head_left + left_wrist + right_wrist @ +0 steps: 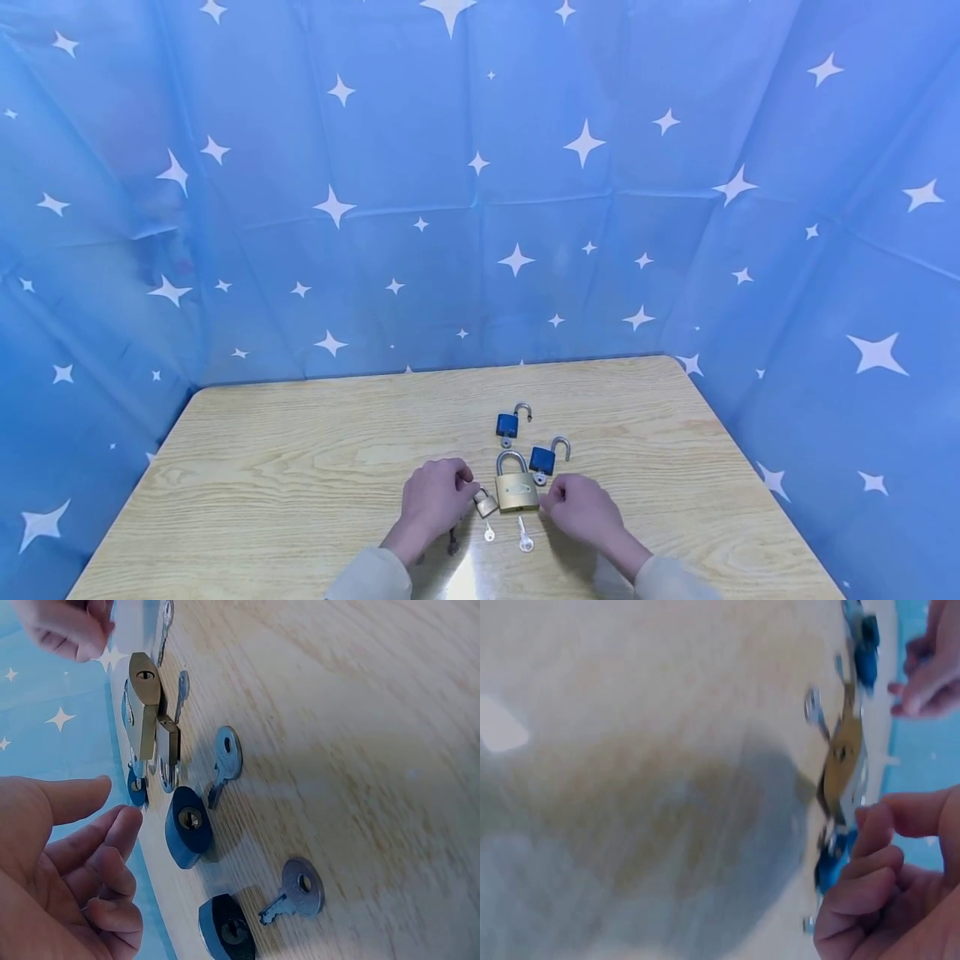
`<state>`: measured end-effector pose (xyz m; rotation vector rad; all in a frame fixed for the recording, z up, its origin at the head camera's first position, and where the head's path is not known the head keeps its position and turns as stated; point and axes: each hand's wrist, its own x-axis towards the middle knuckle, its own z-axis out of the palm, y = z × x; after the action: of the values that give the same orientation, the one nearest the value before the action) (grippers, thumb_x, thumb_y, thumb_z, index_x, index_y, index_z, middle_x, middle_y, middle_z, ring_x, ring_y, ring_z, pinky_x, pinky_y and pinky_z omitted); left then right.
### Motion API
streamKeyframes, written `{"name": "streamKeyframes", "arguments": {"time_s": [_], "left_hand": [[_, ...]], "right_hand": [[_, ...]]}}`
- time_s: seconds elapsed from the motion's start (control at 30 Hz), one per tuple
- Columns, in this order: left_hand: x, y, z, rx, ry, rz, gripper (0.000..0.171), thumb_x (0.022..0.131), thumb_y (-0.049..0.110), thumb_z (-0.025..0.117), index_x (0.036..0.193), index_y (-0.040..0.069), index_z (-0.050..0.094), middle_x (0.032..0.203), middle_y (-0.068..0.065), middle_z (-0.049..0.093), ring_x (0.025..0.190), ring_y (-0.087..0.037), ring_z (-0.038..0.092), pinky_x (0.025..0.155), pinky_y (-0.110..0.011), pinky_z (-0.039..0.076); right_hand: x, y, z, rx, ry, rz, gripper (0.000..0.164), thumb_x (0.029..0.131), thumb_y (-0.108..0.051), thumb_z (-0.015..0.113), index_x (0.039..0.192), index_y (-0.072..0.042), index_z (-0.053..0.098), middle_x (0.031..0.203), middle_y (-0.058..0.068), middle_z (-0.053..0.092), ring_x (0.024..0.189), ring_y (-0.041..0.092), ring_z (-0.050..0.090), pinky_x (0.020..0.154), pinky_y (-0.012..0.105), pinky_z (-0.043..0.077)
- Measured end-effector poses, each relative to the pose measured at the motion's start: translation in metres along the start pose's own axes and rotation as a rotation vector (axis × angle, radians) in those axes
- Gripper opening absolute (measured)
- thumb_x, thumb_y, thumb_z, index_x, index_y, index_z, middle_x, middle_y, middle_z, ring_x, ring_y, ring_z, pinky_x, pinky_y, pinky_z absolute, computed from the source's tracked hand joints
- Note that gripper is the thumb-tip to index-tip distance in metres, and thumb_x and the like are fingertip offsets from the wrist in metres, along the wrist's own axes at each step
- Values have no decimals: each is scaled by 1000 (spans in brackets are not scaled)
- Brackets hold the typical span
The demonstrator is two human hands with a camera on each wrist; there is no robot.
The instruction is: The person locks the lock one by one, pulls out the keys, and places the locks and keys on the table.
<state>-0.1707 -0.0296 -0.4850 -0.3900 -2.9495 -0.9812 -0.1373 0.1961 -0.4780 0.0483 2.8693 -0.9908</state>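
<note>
A large brass padlock [517,492] lies on the table between the two hands, its shackle closed. Beside its left edge is a small, tilted brass padlock [487,503]. My left hand [437,502] hovers at the small one; in the left wrist view its thumb and fingers stand apart, holding nothing. Below that hand are a blue padlock [189,827] and a darker padlock [227,930], mostly hidden in the head view. My right hand [581,510] is by the large padlock's right side, fingers loosely bent with nothing visible in them; contact is unclear.
Two blue padlocks, one farther back [507,426] and one nearer [542,461], have raised shackles and key heads at their bases. Loose keys lie in front of the brass padlocks: a larger key [525,536] and a smaller key [490,531]. A starry blue curtain [480,250] surrounds the table.
</note>
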Motion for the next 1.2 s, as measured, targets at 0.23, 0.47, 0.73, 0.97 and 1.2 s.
{"name": "streamKeyframes", "arguments": {"time_s": [0.23, 0.47, 0.73, 0.97, 1.2], "left_hand": [[-2, -1, -3, -19, -6, -2, 9, 83, 26, 70, 82, 17, 68, 64, 13, 55, 55, -5, 47, 51, -27, 39], [-5, -3, -2, -38, -10, 3, 10, 85, 28, 69, 83, 19, 68, 66, 15, 56, 55, -4, 47, 53, -26, 39], [-8, -2, 1, -66, -5, 8, 8, 86, 27, 68, 84, 19, 68, 67, 15, 58, 55, -3, 48, 54, -26, 40], [-8, -5, 3, -58, 1, 2, 8, 86, 29, 68, 83, 21, 68, 68, 16, 59, 56, -2, 48, 55, -27, 40], [-9, -9, 1, -51, 22, 16, 8, 86, 28, 68, 82, 21, 68, 67, 16, 59, 55, -2, 48, 54, -26, 39]], "right_hand": [[37, 13, -17, -90, 63, 104, 35, 91, -31, 59, 61, -16, 52, 52, -4, 46, 48, 14, 42, 44, 27, 28], [57, 12, -7, -240, 115, 127, 52, 89, -44, 62, 51, -17, 39, 47, -5, 33, 42, 13, 34, 39, 26, 23], [69, 11, 2, -317, 87, 157, 52, 81, -51, 69, 56, -15, 41, 51, -3, 38, 47, 16, 41, 41, 29, 30], [71, 12, -9, -300, 62, 189, 39, 80, -38, 73, 63, -11, 50, 56, 2, 46, 50, 18, 46, 44, 30, 34], [72, 8, -6, -293, 51, 177, 33, 82, -33, 72, 66, -11, 52, 59, 3, 49, 52, 18, 47, 45, 30, 35]]}}
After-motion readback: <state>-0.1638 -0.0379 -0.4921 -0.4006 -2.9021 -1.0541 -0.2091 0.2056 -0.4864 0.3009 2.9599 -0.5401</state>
